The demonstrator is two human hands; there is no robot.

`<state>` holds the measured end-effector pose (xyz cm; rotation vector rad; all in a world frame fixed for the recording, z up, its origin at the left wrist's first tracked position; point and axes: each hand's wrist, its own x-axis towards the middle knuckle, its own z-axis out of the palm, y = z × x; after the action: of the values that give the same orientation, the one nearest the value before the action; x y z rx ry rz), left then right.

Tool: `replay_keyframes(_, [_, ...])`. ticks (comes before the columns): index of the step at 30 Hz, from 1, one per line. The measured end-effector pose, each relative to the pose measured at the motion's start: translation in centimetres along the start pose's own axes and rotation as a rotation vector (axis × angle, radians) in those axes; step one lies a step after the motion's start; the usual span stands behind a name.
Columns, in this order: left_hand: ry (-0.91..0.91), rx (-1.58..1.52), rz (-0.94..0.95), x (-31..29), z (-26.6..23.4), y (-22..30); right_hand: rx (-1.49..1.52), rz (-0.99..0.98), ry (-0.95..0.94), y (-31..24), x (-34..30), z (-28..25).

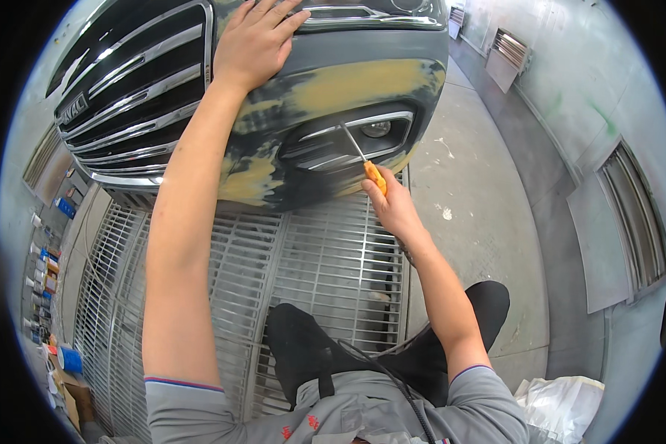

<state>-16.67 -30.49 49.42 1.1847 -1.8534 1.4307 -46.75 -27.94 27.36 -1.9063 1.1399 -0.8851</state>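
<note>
Right hand [394, 207] clamped on screwdriver [362, 157], left hand [255, 41] flat, fingers apart, on bumper [333, 89] (filler patches): tip could slip w/ hard prying, gouging fog-lamp trim [362, 126].

1. One view only: fisheye camera worn on my head, left of a pair.
2. It faces down and forward, past my forearms entering from the lower edge.
3. Range is close: car bumper [333, 96] at arm's reach, floor grating [325, 259] directly below.
4. Straight edges bend toward the rim.
</note>
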Motion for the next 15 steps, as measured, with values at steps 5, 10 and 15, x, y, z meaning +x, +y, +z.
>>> replay_keyframes(5, [0.009,-0.011,0.006,0.1,0.2,0.1,-0.165,-0.165,-0.154,0.2,-0.7,1.2])
replay_keyframes(10, [0.021,0.003,0.017,0.0,0.1,0.1,-0.109,-0.168,-0.219,-1.0,-0.6,1.5])
replay_keyframes(15, [0.019,0.011,0.018,0.0,0.0,0.1,-0.056,-0.150,-0.034,-1.6,-0.3,2.5])
